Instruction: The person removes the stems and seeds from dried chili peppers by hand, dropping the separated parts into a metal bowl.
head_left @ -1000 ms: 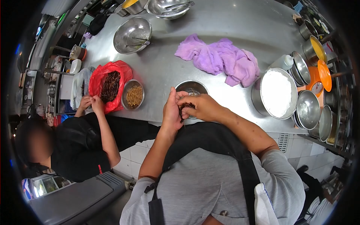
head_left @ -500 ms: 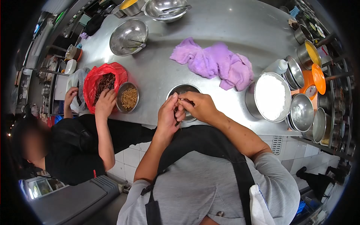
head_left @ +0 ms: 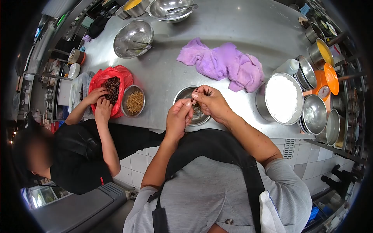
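In front of my apron, over a small steel bowl [head_left: 177, 98], both my hands meet fingertip to fingertip. My left hand [head_left: 178, 118] is closed in a pinch on one end of a dark dried chili [head_left: 192, 98]. Closed on the same pod is my right hand [head_left: 213, 104], with more dark pods [head_left: 206, 92] sticking out behind its fingers. Small dark and pale bits [head_left: 197, 110] lie in the bowl below, partly hidden by my hands.
At left, a co-worker's two hands [head_left: 101, 106] are at a red bag [head_left: 126, 73] of dried chilies, beside a bowl of yellowish stem-like pieces [head_left: 134, 102]. A purple towel [head_left: 221, 62], a colander [head_left: 130, 35] and a pot of white powder [head_left: 281, 99] stand around.
My hands have shifted slightly right and opened away from each other, showing the pod and more of the bowl. The co-worker's left-side hand has moved from the clear bag to the red bag.
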The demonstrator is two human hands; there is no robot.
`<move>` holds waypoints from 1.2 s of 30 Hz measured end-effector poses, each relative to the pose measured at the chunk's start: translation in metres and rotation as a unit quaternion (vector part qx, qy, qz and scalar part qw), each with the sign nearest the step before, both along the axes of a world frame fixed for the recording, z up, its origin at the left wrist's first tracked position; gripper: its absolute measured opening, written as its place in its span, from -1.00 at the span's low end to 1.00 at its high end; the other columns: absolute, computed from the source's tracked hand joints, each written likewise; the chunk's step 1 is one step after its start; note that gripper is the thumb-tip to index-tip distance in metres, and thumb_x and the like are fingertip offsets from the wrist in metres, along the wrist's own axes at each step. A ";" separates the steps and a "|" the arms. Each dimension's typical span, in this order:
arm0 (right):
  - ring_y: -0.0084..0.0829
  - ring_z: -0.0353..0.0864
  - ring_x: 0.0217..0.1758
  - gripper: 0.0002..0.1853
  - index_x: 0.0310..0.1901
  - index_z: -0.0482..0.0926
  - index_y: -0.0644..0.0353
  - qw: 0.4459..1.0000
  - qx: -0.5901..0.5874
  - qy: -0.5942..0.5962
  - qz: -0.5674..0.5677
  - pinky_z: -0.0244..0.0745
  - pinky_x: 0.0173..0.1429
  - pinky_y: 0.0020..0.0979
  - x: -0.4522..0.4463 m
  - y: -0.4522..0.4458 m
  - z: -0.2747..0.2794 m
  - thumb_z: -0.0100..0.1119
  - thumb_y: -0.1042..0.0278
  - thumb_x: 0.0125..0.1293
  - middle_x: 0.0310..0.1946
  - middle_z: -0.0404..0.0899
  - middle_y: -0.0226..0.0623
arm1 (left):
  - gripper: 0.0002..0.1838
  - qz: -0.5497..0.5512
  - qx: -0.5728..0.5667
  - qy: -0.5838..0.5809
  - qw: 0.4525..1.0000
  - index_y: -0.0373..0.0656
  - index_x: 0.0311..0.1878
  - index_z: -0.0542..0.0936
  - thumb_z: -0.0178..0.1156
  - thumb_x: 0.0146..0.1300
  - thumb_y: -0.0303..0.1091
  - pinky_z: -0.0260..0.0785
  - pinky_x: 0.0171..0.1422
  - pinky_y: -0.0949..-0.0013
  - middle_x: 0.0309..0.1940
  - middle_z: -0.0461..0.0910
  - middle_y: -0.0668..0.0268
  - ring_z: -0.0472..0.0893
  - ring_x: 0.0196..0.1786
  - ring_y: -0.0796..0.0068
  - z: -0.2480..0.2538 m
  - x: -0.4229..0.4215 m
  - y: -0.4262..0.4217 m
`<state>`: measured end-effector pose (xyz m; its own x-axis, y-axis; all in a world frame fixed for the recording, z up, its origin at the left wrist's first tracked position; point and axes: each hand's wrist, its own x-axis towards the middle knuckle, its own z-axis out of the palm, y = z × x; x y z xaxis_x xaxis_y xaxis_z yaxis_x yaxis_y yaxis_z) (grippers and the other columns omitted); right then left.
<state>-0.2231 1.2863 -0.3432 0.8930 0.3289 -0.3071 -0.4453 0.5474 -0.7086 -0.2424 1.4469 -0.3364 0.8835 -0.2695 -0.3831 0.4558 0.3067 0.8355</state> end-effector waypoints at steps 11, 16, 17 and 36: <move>-0.36 0.58 -0.50 -0.91 -0.33 0.52 0.19 0.704 -0.410 -0.568 -0.116 0.44 -0.41 -0.41 -0.016 0.015 -0.002 0.18 0.38 0.24 -0.50 0.56 -0.27 | -0.85 0.017 0.192 -0.093 0.977 -0.13 -0.36 0.54 0.12 0.36 -0.35 0.06 -0.51 0.64 -0.58 0.40 0.52 0.27 -0.55 0.79 -0.019 -0.001 -0.003; -0.65 0.24 -0.67 -0.92 -0.35 0.33 0.11 0.973 0.217 0.001 -0.080 0.05 -0.67 -0.57 -0.003 -0.008 0.004 0.02 0.48 0.23 -0.59 0.37 -0.38 | -0.65 -0.043 0.207 0.040 0.977 -0.11 -0.41 0.47 0.03 0.42 -0.07 0.02 -0.61 0.58 -0.63 0.38 0.46 0.21 -0.66 0.74 -0.004 0.003 0.004; -0.65 0.24 -0.67 -0.90 -0.35 0.32 0.11 0.971 0.224 0.014 -0.085 0.05 -0.68 -0.55 0.000 -0.012 0.005 0.05 0.46 0.24 -0.58 0.37 -0.38 | -0.65 -0.043 0.207 0.041 0.976 -0.11 -0.41 0.47 0.03 0.42 -0.07 0.02 -0.61 0.58 -0.63 0.38 0.46 0.21 -0.66 0.74 -0.005 0.004 0.007; -0.50 0.67 -0.30 -0.85 -0.15 0.57 0.29 0.884 -0.389 -0.240 0.098 0.51 -0.16 -0.47 -0.013 0.012 0.007 0.17 0.42 0.30 -0.38 0.66 -0.27 | -0.34 0.015 0.063 0.044 0.997 -0.18 0.11 0.31 -0.31 0.41 0.29 0.00 -0.66 0.60 -0.45 0.49 0.36 0.21 -0.66 0.72 0.007 0.014 -0.009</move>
